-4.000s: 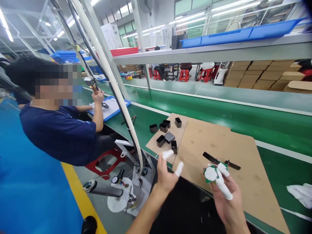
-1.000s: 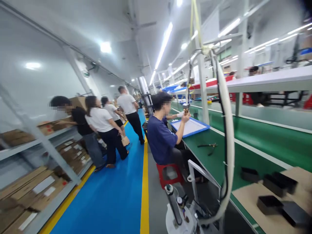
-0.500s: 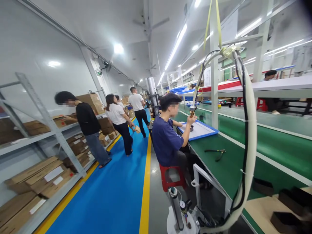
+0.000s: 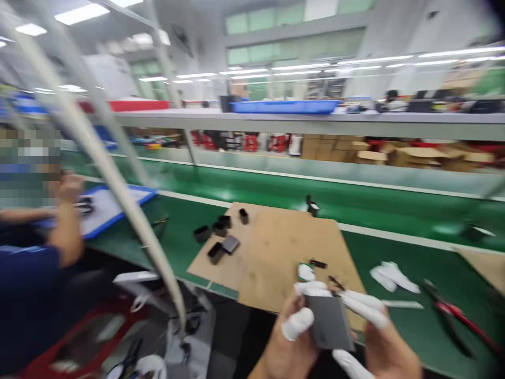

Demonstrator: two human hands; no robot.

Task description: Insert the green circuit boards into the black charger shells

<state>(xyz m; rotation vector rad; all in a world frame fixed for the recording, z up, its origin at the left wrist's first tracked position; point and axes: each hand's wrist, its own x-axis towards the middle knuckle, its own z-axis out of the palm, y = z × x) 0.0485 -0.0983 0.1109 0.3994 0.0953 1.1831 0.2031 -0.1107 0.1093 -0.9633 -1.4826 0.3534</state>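
In the head view, a dark grey flat-faced rectangular case (image 4: pixel 330 322) is held between my two hands near the bottom edge. My left hand (image 4: pixel 292 337) is closed on its left side, thumb across the near face. My right hand (image 4: pixel 389 342) grips the right side, its fingers along the top and lower corners. White covers are on my fingertips. Just beyond my left fingers, a small green-and-white part (image 4: pixel 306 271) shows over the cardboard sheet (image 4: pixel 284 247). A small black piece (image 4: pixel 317 263) lies beside it. The case's far side is hidden.
Several black open boxes (image 4: pixel 215 252) stand on the cardboard's left. Red-handled pliers (image 4: pixel 453 310) and a crumpled white cloth (image 4: pixel 394 276) lie right on the green bench (image 4: pixel 366 247). A thick pale hose (image 4: pixel 122 205) arcs down at left, near a seated co-worker (image 4: pixel 31 295).
My view has swung right, from the blue aisle and shelves to the bench. Both my hands and the grey case are now in sight; the co-worker sits at the left edge.
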